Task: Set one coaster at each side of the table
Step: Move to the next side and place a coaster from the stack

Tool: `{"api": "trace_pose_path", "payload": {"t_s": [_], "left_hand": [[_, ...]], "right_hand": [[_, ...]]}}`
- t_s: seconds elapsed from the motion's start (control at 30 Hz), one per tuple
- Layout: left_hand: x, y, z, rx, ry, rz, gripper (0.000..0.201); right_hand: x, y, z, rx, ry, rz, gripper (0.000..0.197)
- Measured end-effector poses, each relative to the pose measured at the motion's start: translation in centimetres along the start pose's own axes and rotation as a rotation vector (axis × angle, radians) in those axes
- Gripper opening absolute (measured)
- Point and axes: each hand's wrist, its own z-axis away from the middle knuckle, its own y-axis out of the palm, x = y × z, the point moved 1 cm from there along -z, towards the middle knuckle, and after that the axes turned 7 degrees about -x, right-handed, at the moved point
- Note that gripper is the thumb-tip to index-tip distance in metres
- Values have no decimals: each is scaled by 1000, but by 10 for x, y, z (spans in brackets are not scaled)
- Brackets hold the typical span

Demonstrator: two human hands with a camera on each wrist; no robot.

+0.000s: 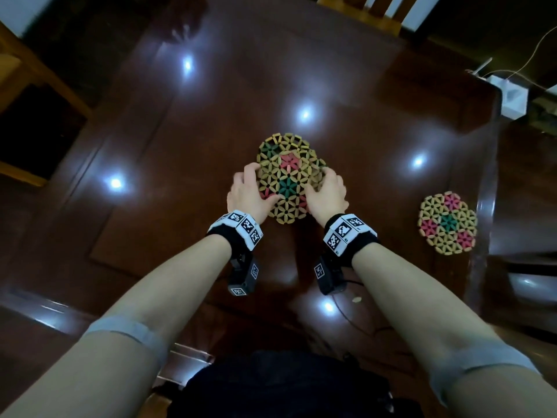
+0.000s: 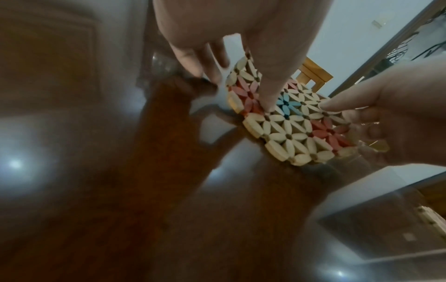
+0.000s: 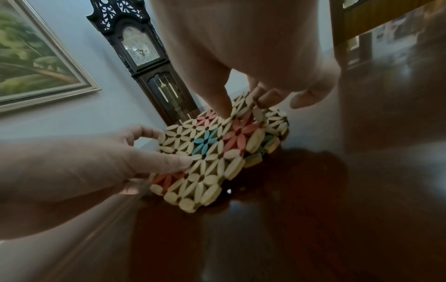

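Note:
A stack of round woven coasters with tan, pink and green flower cells lies in the middle of the dark glossy table (image 1: 180, 140). The top coaster (image 1: 289, 184) (image 2: 289, 131) (image 3: 210, 152) is tilted up off the lower coaster (image 1: 283, 143) (image 3: 275, 124). My left hand (image 1: 251, 190) pinches the top coaster's left edge, thumb on top and fingers curled at the rim. From the other side my right hand (image 1: 325, 191) pinches its right edge, thumb on top and fingertips hooked under. A single matching coaster (image 1: 447, 223) lies flat near the table's right edge.
A wooden chair (image 1: 376, 13) stands at the far side and another chair (image 1: 27, 86) at the left. A white box (image 1: 514, 99) with cables sits past the table's right corner. Ceiling lights glare on the tabletop.

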Motion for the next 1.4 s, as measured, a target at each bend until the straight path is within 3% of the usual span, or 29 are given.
{"api": "trace_pose_path", "payload": {"t_s": [0.17, 0.33, 0.5, 0.77, 0.97, 1.1, 1.3, 1.4], "left_hand": [[-2, -17, 5, 64, -9, 134, 53], [6, -33, 22, 117, 62, 142, 44], [23, -36, 42, 175, 208, 27, 39], [48, -37, 97, 380, 255, -23, 49], [68, -43, 129, 420, 371, -149, 59], [80, -49, 136, 456, 496, -420, 70], [91, -54, 147, 518, 588, -617, 65], [92, -53, 155, 522, 615, -650, 61]], "right_hand": [[-6, -16, 13, 38, 15, -176, 37], [-26, -29, 44, 112, 58, -184, 20], [-54, -30, 86, 237, 82, -197, 25], [-98, -9, 156, 280, 155, -143, 10], [-109, -3, 196, 332, 173, -156, 44], [-116, -4, 209, 355, 39, -6, 62], [-124, 4, 223, 395, -371, 429, 60], [-136, 7, 229, 378, -428, 450, 60]]}}
